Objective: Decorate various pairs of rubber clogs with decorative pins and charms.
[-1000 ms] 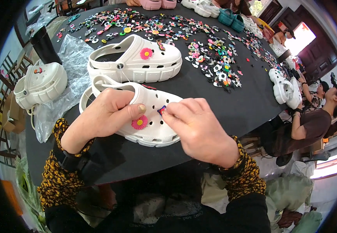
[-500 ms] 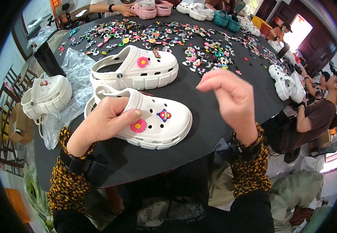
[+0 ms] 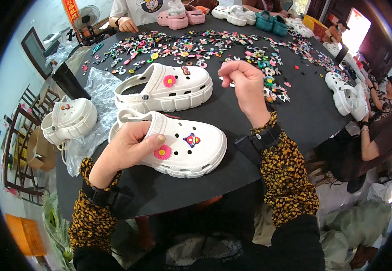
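Observation:
My left hand grips the nearer white clog at its opening, thumb on top beside a pink flower charm. A blue and red star-shaped charm sits farther toward the toe. Behind it stands a second white clog, bearing a pink flower charm and a small brown-red charm. My right hand hovers at the near edge of the loose charms, fingers curled and pinched together. Something small and whitish shows by its fingertips; I cannot make out what it is.
Left on the black table are another white clog, clear plastic wrap and a black bottle. Pink clogs, teal clogs and more white clogs line the far and right sides, where other people sit.
My right hand has moved away from me and leftward, its fingers curling tighter. My left hand keeps its grip on the clog. Across the table, a person's hand has left the pink clogs.

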A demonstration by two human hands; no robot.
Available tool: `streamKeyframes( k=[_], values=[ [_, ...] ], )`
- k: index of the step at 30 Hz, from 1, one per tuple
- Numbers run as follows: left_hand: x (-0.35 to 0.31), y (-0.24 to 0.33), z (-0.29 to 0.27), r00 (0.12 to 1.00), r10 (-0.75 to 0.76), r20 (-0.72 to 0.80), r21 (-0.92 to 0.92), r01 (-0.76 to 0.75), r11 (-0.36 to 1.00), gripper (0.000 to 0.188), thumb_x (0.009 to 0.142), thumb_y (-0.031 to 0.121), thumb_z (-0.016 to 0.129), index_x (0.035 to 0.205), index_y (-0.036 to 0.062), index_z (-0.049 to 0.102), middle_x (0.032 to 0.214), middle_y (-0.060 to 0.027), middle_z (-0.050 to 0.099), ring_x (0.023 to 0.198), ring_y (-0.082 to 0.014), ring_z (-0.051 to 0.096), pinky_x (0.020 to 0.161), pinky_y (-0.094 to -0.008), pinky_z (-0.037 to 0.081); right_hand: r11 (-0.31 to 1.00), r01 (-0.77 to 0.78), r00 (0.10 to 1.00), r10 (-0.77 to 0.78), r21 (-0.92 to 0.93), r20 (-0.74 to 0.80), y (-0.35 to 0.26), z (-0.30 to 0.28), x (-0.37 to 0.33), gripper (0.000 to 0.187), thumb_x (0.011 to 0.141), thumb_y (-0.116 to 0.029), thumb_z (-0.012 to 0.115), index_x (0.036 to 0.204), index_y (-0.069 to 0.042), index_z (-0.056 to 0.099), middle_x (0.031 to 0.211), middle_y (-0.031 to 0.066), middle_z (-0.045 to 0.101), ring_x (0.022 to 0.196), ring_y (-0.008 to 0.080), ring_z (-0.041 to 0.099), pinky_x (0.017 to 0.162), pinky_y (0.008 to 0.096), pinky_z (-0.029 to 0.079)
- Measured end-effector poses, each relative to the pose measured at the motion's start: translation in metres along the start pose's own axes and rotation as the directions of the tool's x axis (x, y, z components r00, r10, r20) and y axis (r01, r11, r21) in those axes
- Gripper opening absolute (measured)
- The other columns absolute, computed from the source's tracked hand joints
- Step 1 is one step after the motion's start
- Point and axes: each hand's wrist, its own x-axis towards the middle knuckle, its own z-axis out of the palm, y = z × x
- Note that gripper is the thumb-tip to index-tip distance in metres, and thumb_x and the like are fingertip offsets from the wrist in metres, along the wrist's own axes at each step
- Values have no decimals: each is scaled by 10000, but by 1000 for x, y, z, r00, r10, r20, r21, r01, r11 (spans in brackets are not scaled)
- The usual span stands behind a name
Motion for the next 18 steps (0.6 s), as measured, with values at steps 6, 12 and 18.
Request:
streamKeyframes(
  k=[6,12,18],
  values=[
    [1,-2,2,996,-76,-37,-26,75,997,284,891,213,576,1012,-38,636,843,-32,656,780,-78,576,692,-254,471,986,-127,982,140,-108,130,17,-7,-13,249,791,65,417,814,16,660,744,43,634,594,76,538,566,214,444],
    [2,0,3,995,-84,-47,-61,81,995,270,872,193,580,995,-40,636,851,-33,659,777,-82,577,688,-247,466,971,-223,959,235,-92,159,10,-9,-16,259,777,46,412,821,16,665,722,45,626,580,72,537,555,211,446],
    [-3,-5,2,993,-86,-83,-59,81,995,287,875,209,582,989,-50,630,830,-35,658,758,-85,574,675,-253,467,964,-264,940,266,-40,214,13,-4,-20,248,768,42,412,802,13,656,720,46,621,575,72,538,545,216,452]
  ],
)
